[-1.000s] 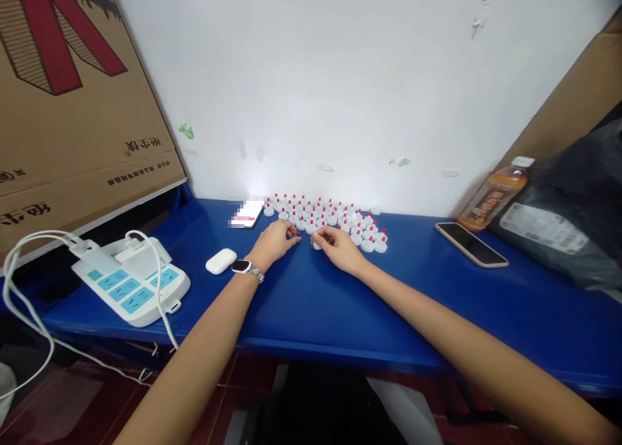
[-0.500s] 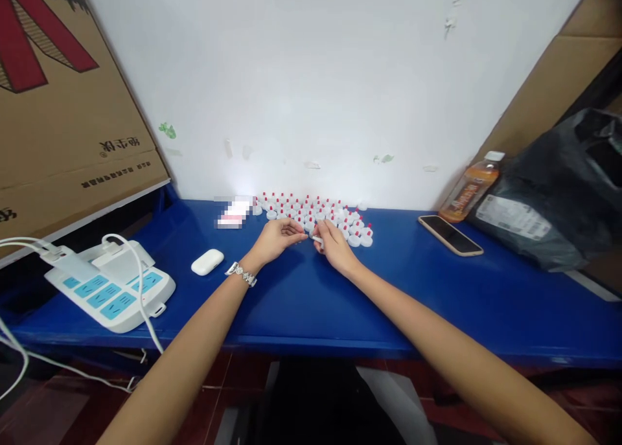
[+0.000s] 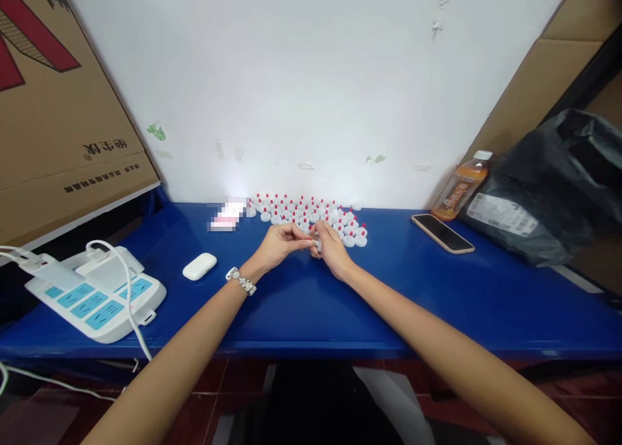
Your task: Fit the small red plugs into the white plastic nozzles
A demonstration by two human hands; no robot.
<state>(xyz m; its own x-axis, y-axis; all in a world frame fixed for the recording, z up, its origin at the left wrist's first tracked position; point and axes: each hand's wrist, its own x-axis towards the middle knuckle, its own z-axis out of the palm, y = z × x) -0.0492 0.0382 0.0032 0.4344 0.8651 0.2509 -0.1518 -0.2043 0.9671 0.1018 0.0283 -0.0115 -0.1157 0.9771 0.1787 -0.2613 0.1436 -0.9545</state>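
Note:
Over the blue table my two hands meet in front of a cluster of white caps with red tips. Thumb and fingers of my left hand are pinched, and a bit of red shows at their ends, apparently a small red tip. Curled inward, my right hand grips a white cap, mostly covered by the fingers. The left fingertips touch or nearly touch that cap; exactly which I cannot tell. A silver bracelet circles my left wrist.
On the left lie a white earphone case and a power strip with cables. A phone, a bottle of orange drink and a dark plastic bag are on the right. Behind the caps rises a white wall.
My left hand has moved to the right, bringing its pinched fingertips up to the white cap in my right hand. The whole view has shifted slightly.

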